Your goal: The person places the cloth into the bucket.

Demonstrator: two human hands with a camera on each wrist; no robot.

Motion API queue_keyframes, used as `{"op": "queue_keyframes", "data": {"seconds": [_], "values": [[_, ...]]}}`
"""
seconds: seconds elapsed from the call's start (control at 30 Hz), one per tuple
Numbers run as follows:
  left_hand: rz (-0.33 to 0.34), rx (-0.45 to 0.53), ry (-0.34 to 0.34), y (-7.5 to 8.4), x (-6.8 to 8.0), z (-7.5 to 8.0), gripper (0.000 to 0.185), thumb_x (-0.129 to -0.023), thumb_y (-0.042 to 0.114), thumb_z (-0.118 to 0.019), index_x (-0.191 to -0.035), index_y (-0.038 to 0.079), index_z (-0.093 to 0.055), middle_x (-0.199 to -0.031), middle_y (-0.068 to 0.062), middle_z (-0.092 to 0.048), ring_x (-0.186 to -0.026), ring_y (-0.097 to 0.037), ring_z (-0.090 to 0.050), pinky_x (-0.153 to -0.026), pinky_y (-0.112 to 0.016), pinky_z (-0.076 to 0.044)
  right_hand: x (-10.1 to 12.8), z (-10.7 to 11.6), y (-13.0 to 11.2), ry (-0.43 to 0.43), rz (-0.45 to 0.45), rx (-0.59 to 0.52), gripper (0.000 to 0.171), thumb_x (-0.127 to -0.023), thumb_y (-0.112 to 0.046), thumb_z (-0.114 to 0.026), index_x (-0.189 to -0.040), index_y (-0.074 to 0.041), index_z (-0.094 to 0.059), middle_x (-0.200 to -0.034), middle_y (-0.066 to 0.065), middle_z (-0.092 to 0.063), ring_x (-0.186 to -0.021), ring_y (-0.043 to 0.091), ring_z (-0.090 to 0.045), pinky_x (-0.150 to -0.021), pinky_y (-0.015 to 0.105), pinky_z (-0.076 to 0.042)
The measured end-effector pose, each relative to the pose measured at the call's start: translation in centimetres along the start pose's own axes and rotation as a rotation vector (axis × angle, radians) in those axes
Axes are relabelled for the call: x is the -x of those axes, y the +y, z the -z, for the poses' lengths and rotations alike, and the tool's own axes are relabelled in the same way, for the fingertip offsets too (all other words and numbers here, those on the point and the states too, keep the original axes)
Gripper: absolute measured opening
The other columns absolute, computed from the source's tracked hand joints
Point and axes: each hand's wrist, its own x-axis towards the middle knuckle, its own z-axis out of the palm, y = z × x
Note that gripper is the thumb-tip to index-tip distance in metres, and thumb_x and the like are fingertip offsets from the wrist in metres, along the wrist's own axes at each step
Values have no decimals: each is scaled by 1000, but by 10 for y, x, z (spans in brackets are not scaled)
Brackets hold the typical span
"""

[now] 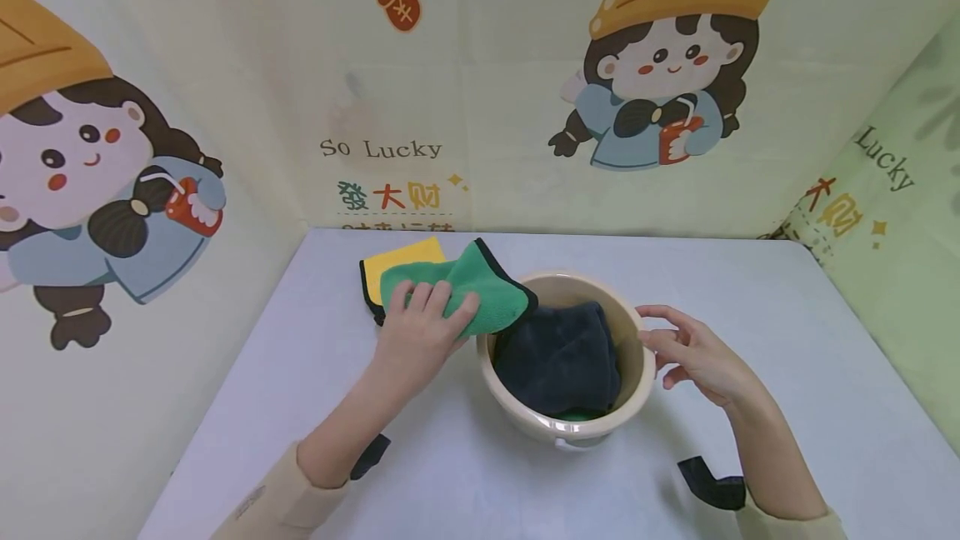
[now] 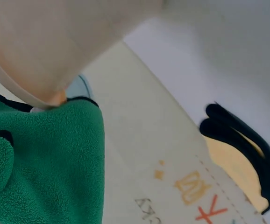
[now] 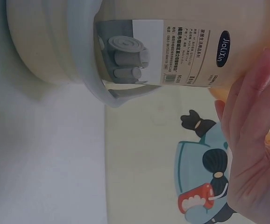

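A green cloth [image 1: 480, 294] with black edging hangs from my left hand [image 1: 423, 327], which grips it from above beside the bucket's left rim. In the left wrist view the green cloth [image 2: 55, 158] droops below the bucket wall. The cream bucket [image 1: 491, 390] holds a folded dark navy cloth [image 1: 558, 357], with a sliver of green under it. My right hand [image 1: 693, 352] is at the bucket's right rim, fingertips touching it, fingers loosely bent. Behind the green cloth lies a yellow cloth [image 1: 401, 257] with black edging, partly covered from view.
The white table [image 1: 757, 315] carries the bucket and the yellow cloth. A pale bucket handle [image 3: 125, 95] hangs by a printed label [image 3: 172, 53] in the right wrist view. Patterned curtain [image 1: 510, 107] stands behind and at both sides.
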Motion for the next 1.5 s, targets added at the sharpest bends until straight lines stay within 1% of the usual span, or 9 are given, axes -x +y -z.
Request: {"op": "queue_keyframes", "data": {"seconds": [0.1, 0.2, 0.3, 0.47, 0.73, 0.93, 1.07, 1.3, 1.5], "values": [[-30, -9, 39, 7, -7, -1, 35, -71, 19, -75, -98, 17, -53, -83, -9, -52, -72, -25, -50, -69, -39, -41, 0, 0, 0, -4, 4, -2, 46, -94, -12, -49, -133, 3, -30, -81, 0, -68, -62, 17, -64, -45, 25, -50], [-54, -13, 39, 12, -13, 0, 32, -73, 13, -69, -99, 18, -52, -84, -8, -52, -74, -23, -49, -70, -38, -41, 0, 1, 1, -9, 7, -9, 46, -94, -11, -49, -133, 4, -30, -81, 1, -68, -62, 17, -64, -44, 25, -50], [-73, -16, 39, 16, -19, 1, 27, -78, 7, -61, -101, 18, -51, -85, -7, -52, -75, -22, -49, -70, -38, -41, 0, 1, 1, -10, 10, -14, 46, -94, -11, -49, -133, 4, -30, -81, 1, -68, -61, 17, -64, -44, 25, -50], [-97, -49, 76, 20, -29, 4, 26, -84, 1, -45, -101, 19, -50, -85, -6, -52, -74, -21, -49, -70, -37, -41, 0, 1, 1, -6, 8, -13, 46, -94, -11, -49, -133, 4, -30, -81, 1, -68, -61, 17, -63, -45, 25, -50], [-119, -50, 192, 24, -42, 6, 23, -82, 3, -49, -100, 19, -48, -84, -6, -50, -73, -19, -47, -69, -35, -39, 0, 1, 2, -4, 11, -16, 44, -94, -11, -50, -132, 2, -31, -84, 0, -68, -62, 17, -63, -44, 25, -50], [-154, -20, 260, 32, -49, -1, 21, -82, 5, -50, -98, 19, -48, -82, -5, -49, -71, -18, -46, -68, -34, -39, 0, 2, 2, -20, 25, -46, 34, -93, -9, -50, -125, -11, -41, -82, 0, -67, -61, 15, -63, -44, 24, -50], [-203, 15, 217, 42, -47, -10, 21, -85, 4, -45, -97, 20, -50, -82, -3, -50, -72, -17, -46, -70, -33, -39, 0, 2, 1, -17, 20, -50, 33, -93, -9, -51, -124, -15, -43, -80, -2, -66, -60, 13, -61, -44, 25, -50], [-288, 69, 88, 59, -41, -23, 26, -90, 7, -36, -102, 25, -51, -84, 0, -52, -74, -16, -47, -72, -32, -40, 0, 1, 0, -11, 3, -31, 37, -93, -11, -51, -127, -5, -38, -85, -4, -67, -61, 13, -60, -45, 25, -51], [-330, 95, 33, 67, -42, -31, 20, -91, 13, -42, -102, 27, -52, -83, 2, -50, -68, -14, -42, -69, -29, -39, 0, 2, 1, -11, 8, -17, 41, -94, -11, -49, -130, 1, -33, -87, -4, -68, -62, 14, -62, -45, 26, -51]]}}
